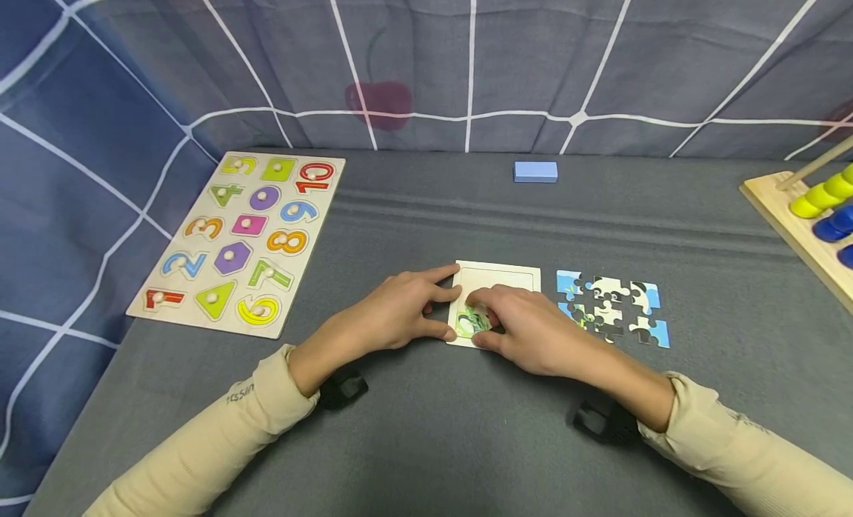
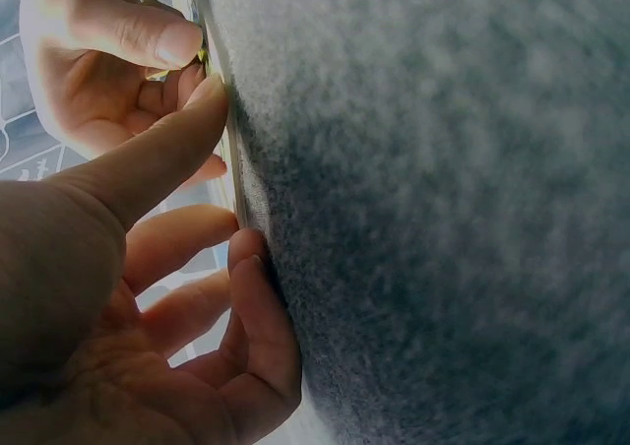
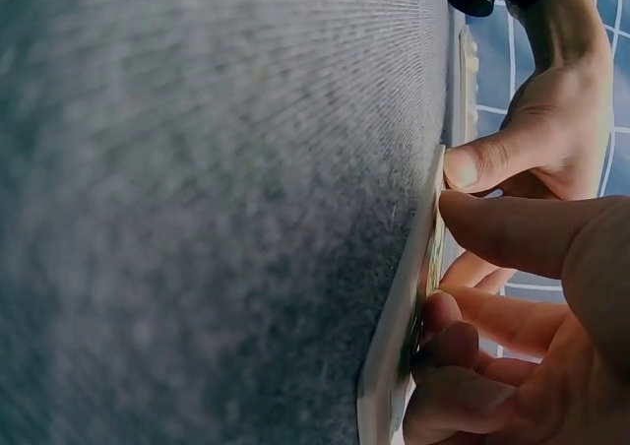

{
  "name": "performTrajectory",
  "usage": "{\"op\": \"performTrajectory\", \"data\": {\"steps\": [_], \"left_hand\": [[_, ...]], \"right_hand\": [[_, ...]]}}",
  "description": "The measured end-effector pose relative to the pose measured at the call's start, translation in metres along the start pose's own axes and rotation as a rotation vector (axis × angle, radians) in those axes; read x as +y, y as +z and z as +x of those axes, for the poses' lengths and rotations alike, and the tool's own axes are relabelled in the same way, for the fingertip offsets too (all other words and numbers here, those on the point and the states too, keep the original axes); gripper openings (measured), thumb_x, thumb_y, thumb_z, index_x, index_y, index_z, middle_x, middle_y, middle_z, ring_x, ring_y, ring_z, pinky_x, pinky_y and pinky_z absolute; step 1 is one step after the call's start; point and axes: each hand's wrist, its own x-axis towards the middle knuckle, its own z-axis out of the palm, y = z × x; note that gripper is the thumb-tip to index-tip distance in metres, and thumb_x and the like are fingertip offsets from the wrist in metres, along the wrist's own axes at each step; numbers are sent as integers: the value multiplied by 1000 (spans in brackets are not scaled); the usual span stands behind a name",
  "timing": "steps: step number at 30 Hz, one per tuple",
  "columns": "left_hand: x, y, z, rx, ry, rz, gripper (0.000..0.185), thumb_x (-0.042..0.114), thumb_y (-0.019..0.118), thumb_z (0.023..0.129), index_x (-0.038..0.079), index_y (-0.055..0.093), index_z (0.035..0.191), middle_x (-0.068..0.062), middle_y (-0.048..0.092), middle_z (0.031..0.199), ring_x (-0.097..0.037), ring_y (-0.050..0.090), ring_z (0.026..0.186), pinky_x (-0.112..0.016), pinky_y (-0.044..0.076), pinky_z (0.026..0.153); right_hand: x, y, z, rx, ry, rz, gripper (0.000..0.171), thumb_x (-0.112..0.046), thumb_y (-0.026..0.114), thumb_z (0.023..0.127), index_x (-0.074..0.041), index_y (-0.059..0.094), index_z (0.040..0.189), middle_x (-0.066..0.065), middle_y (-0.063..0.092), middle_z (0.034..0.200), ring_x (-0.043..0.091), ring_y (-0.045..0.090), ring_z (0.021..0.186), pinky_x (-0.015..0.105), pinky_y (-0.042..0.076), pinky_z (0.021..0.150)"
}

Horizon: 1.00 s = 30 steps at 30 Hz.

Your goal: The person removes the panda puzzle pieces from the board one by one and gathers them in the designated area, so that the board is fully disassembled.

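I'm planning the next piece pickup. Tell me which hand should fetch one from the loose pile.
Right, probably. The right hand lies next to the loose puzzle pieces, while the left hand braces the puzzle tray at its far edge.

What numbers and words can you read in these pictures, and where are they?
"1", "2", "3", "4", "5", "6", "7", "8", "9", "10": coloured number pieces with knobs on the wooden number board, mixed with plain shapes.
Small print on the left sleeve: too small to read.
Jigsaw pieces, puzzle tray, blue block: no words or numbers to be seen.
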Motion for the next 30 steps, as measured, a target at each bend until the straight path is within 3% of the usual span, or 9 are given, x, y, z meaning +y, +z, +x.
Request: {"op": "performTrajectory", "data": {"steps": [11, 17, 30], "left_hand": [[0, 1, 0, 13, 6, -3, 62, 33, 78, 84, 9, 58, 138, -9, 37, 155, -10, 54, 76, -38, 46, 83], [1, 1, 0, 16, 1, -5, 62, 33, 79, 84, 9, 59, 138, -9, 37, 155, -10, 57, 83, -37, 48, 82], [1, 0, 1, 3, -10, -3, 62, 34, 79, 84, 11, 60, 137, -8, 37, 155, -9, 57, 82, -37, 46, 85]], "right_hand": [[-1, -2, 2, 28, -23, 2, 26, -13, 78, 85, -8, 65, 107, -8, 48, 71, 9, 44, 64, 33, 40, 66], [-1, -3, 4, 30, -23, 20, 28, -12, 77, 84, -8, 64, 109, -9, 49, 71, 8, 45, 64, 34, 41, 67], [0, -2, 4, 55, -22, 48, 28, -11, 78, 83, -9, 64, 107, -10, 51, 70, 7, 45, 63, 34, 41, 67]]}}
